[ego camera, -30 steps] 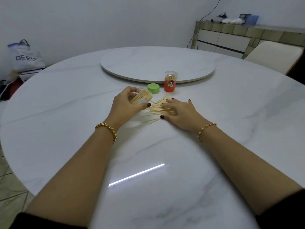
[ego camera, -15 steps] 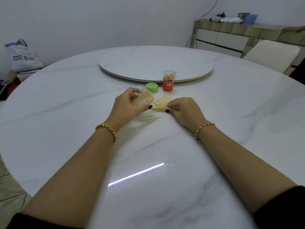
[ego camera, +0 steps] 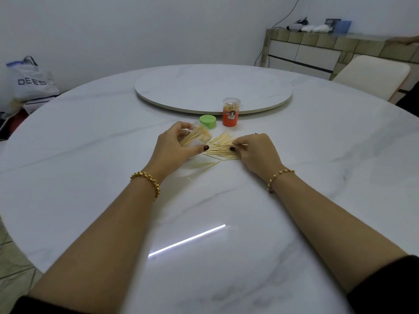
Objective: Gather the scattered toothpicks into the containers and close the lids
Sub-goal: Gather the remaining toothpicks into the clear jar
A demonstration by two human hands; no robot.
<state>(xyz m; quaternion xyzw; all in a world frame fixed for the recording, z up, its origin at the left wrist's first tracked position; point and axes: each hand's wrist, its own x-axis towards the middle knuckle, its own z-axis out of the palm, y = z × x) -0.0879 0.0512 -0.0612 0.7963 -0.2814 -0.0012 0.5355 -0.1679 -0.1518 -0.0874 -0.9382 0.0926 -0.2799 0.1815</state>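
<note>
The job looks roughly half done. Nearest the person, a few stray toothpicks [ego camera: 203, 165] lie alone on the white marble desk [ego camera: 90, 137], perhaps three or four; they are too thin to count surely. Just beyond them are two hands, each wrist wearing one gold bracelet.

The left hand [ego camera: 172, 150] has its fingers and thumb curled round a clear container [ego camera: 199, 135], held tilted with its open mouth towards the right and already partly filled with toothpicks. The right hand [ego camera: 257, 152] rests on the desk with its fingers bent, pinching a bunch out of the main pile of loose toothpicks [ego camera: 221, 148], which lies between the two hands. That pile holds dozens, far too many to count.

Just beyond the clear container, one green lid [ego camera: 208, 121] lies on the desk, not yet fitted. Beside it on the right, one orange container [ego camera: 230, 112] stands upright, full of toothpicks and seemingly capped with a clear top. It sits at the near edge of the round turntable [ego camera: 213, 87].

So there are two containers and one loose lid. What I judge is left: feed the pile and the strays into the clear container, then put the green lid on.
</note>
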